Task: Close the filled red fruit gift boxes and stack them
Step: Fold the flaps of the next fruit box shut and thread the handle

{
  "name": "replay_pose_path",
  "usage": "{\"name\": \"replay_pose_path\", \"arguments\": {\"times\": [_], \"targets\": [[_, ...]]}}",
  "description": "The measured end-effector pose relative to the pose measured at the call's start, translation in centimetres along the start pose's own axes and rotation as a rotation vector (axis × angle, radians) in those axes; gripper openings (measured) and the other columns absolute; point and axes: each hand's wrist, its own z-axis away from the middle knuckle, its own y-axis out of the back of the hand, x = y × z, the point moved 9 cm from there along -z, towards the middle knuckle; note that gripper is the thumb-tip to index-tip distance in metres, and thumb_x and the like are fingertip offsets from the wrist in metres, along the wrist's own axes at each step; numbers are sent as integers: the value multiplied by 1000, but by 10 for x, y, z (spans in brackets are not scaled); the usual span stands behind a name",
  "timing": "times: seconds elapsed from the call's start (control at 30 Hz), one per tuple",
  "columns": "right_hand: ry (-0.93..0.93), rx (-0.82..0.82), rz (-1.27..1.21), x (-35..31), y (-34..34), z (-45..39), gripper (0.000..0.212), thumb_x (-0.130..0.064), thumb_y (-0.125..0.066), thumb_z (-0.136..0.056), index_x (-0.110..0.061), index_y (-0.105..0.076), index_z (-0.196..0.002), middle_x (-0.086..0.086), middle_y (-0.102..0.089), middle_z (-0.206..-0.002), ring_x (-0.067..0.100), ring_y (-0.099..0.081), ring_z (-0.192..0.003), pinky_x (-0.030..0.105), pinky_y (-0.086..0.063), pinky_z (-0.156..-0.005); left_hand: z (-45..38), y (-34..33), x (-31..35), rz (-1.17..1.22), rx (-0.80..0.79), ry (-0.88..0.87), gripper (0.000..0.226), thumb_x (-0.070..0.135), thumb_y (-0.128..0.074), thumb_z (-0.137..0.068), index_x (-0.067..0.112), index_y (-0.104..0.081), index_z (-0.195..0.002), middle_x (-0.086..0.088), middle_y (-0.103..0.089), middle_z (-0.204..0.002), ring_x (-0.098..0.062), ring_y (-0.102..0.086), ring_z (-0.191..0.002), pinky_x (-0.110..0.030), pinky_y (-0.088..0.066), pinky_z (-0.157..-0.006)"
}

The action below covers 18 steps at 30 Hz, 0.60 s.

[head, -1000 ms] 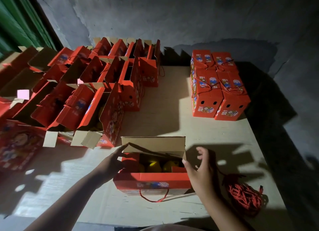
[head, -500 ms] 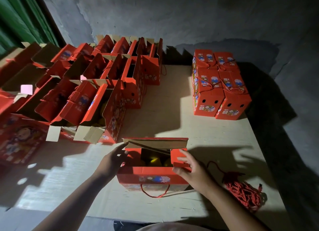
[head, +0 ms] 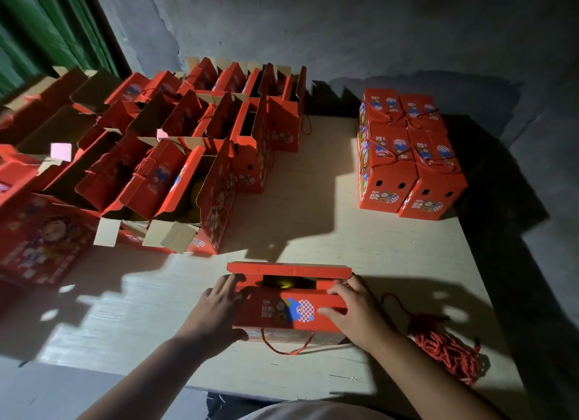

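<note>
A red fruit gift box (head: 286,310) lies on the table just in front of me. Its near lid flap is folded down over the top and the far flap (head: 289,268) leans inward, leaving a narrow gap where yellow fruit (head: 283,283) shows. My left hand (head: 216,306) holds the box's left end, fingers over the top corner. My right hand (head: 351,306) holds the right end, thumb lying on the near flap. A red cord handle (head: 286,346) hangs from the front. Several shut boxes (head: 407,156) stand stacked at the back right.
Many open red boxes (head: 175,156) crowd the left half of the pale wooden table (head: 313,225), some showing yellow fruit. A bundle of red cords (head: 445,347) lies to the right of my right hand. Grey wall behind, green curtain at the far left.
Both side flaps were tucked in and the near lid flap was folded down over the fruit. The far flap tilted inward. My hands moved onto the two ends of the box.
</note>
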Motion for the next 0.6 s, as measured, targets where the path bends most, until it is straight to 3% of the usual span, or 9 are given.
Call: {"name": "replay_pose_path", "arguments": {"times": [0.07,0.13,0.23,0.4,0.6], "targets": [[-15,-134,22,1,-8,9,71,-67,-83,-71,-30,-61,-128,-15,-43,-133,1,-45,-114,14,-38,-94,-1,-5,6,-16,-12,21,102,56,-83,-77,31,-31,-161,4,-28,-161,-23,-31,-145,-42,-45,-111],[18,-177,52,-3,-10,14,86,-67,-85,-69,-30,-54,-140,-15,-41,-139,-3,-35,-117,11,-31,-99,-4,-4,9,6,3,26,98,48,-83,-79,29,-32,-161,3,-32,-161,-25,-34,-145,-45,-47,-108],[38,-158,72,-9,-5,16,86,-62,-87,-71,-27,-53,-143,-15,-44,-140,-3,-34,-118,19,-34,-105,-6,-1,8,17,26,8,90,46,-83,-77,30,-40,-155,5,-42,-153,-26,-43,-140,-45,-50,-102],[53,-126,104,-13,1,15,84,-69,-82,-71,-31,-56,-141,-16,-51,-138,6,-45,-126,25,-41,-109,-10,-2,5,-1,9,1,91,55,-79,-78,34,-37,-156,10,-45,-149,-21,-43,-137,-41,-48,-105],[48,-134,188,-8,-2,22,86,-83,-59,-77,-39,-44,-149,-20,-52,-147,9,-46,-133,29,-40,-113,5,-3,8,124,90,20,81,38,-90,-74,28,-55,-146,6,-58,-140,-24,-62,-122,-40,-56,-97]]}}
